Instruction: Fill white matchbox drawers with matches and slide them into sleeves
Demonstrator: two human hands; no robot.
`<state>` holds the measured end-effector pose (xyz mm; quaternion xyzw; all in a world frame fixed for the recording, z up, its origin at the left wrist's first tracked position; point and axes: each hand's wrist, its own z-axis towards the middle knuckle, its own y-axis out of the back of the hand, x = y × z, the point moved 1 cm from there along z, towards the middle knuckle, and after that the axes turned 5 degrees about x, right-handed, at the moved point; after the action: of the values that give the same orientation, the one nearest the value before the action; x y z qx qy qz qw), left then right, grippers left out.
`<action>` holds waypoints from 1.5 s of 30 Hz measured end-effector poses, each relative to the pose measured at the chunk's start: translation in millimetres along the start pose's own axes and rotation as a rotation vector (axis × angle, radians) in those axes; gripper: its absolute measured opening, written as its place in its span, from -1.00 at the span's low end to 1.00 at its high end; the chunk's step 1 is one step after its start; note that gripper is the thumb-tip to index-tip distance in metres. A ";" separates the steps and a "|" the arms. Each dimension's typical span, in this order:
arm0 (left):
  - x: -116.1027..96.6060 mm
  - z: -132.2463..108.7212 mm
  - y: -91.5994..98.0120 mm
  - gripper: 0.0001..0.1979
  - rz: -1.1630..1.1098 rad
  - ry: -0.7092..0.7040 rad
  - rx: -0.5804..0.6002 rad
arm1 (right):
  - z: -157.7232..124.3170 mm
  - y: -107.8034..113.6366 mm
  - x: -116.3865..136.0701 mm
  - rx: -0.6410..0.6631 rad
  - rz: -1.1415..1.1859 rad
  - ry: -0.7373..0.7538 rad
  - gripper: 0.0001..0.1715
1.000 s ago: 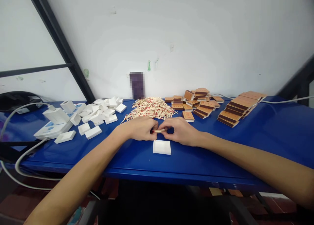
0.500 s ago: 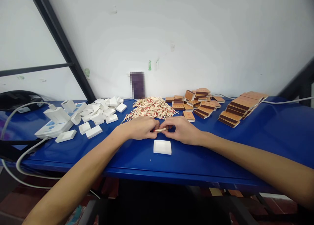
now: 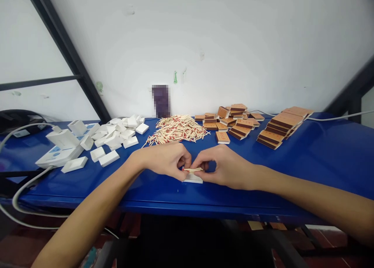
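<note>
Between the fingertips of my left hand (image 3: 168,161) and my right hand (image 3: 221,167) lies a small bunch of matches (image 3: 193,170), pinched at both ends. Red heads show at the left end. Directly below the bunch, a white matchbox tray (image 3: 193,178) rests on the blue table, partly covered by my fingers; whether the matches touch it I cannot tell. Beyond my hands spreads a heap of loose matches (image 3: 181,128) with red heads.
White empty matchbox trays (image 3: 128,133) are piled at the left, beside a white power strip (image 3: 60,156) with plugs and cables. Orange-brown matchboxes (image 3: 241,122) lie in a heap at right, with stacked ones (image 3: 282,127) farther right. The blue table (image 3: 163,203) ends near me; a wall stands behind.
Both hands have come nearer to me with the bunch of matches, from behind the white tray to over it. The view has shifted slightly.
</note>
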<state>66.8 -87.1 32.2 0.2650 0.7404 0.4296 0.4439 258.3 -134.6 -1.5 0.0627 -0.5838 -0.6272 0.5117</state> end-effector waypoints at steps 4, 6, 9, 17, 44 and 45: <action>3.6 4.0 -5.5 -0.91 0.044 -0.007 -0.020 | -1.3 -4.1 -1.4 0.002 -0.099 0.056 -0.87; 5.7 5.6 -7.1 -0.90 0.051 -0.015 -0.034 | -1.0 -3.8 -2.9 0.011 -0.144 0.063 -0.88; 8.4 6.5 -8.2 -0.87 0.036 -0.022 -0.038 | -0.6 -1.8 -4.0 0.020 -0.198 0.047 -0.90; 9.9 5.5 -4.5 -0.82 -0.036 -0.056 -0.035 | -0.4 1.2 -9.4 0.059 -0.234 -0.012 -0.86; 32.6 21.6 -7.5 -0.66 0.156 0.156 -0.580 | -1.6 -3.0 -15.4 0.055 -0.193 0.119 -0.82; 30.5 21.6 -7.3 -0.65 0.132 0.132 -0.595 | -1.7 -3.7 -15.4 0.059 -0.200 0.124 -0.82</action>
<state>71.7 -58.4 7.5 0.1426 0.5907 0.6715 0.4241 264.6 -125.5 -13.0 0.1740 -0.5602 -0.6525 0.4797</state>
